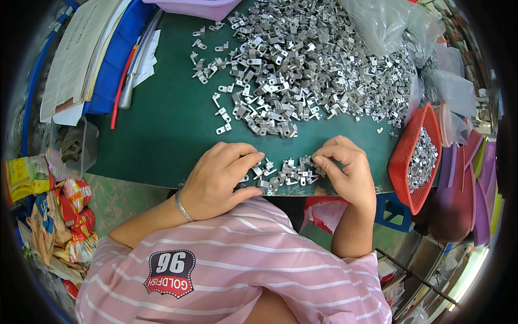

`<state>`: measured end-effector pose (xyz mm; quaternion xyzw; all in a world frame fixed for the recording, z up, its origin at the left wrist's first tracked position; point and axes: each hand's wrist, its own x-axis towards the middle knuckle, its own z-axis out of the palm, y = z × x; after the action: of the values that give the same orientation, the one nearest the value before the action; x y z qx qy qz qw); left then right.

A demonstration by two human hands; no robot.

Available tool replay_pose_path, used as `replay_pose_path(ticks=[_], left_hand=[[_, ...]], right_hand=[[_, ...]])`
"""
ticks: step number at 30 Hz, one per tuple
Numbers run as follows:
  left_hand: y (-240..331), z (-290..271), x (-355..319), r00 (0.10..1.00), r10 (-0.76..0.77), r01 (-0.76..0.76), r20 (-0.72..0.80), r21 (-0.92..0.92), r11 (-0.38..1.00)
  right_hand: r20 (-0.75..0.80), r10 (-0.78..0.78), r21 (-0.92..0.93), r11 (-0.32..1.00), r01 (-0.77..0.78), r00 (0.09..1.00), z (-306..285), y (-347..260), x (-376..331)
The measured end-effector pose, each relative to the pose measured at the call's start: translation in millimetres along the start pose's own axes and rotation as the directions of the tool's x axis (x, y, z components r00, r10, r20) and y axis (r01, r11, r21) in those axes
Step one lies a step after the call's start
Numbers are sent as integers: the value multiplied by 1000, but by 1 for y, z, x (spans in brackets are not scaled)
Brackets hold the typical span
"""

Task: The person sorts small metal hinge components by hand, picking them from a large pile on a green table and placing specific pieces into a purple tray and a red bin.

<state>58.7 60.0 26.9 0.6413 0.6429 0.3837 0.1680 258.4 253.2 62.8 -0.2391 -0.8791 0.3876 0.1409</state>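
Small bent metal brackets [291, 171] lie in a loose cluster at the near edge of the green table [162, 129], between my two hands. My left hand [216, 173] rests at the cluster's left side, thumb and fingers apart, curving around a few brackets without gripping any that I can see. On the other side my right hand [345, 168] has its thumb and forefinger pinched together at the cluster's right end; a metal bracket partly shows at the fingertips. Beyond both hands spreads a large heap of the same brackets [313, 65].
A red plastic basket [398, 164] holding small metal parts sits at the table's right edge. Clear plastic bags [377, 24] lie at the far right. On the left are a blue tray [110, 59] with papers, a red stick [122, 89] and a clear box [86, 148].
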Motion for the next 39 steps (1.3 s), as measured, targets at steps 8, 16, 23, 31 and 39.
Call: replay_pose_path(ticks=[8, 16, 23, 31, 39], left_hand=[[1, -1, 0, 1000, -12, 12, 9, -13, 1000], [0, 0, -1, 1000, -8, 8, 0, -21, 1000], [-1, 1, -1, 1000, 2, -2, -9, -20, 1000], [1, 0, 0, 1000, 2, -2, -1, -24, 1000], [0, 1, -1, 1000, -1, 1, -11, -11, 1000]], right_hand=[[-175, -149, -117, 985, 130, 973, 45, -7, 24], [-277, 261, 150, 962, -227, 925, 32, 5, 16], [-312, -37, -76, 997, 14, 949, 30, -4, 17], [-257, 349, 235, 927, -292, 901, 27, 9, 10], [-274, -12, -157, 987, -33, 962, 25, 7, 15]])
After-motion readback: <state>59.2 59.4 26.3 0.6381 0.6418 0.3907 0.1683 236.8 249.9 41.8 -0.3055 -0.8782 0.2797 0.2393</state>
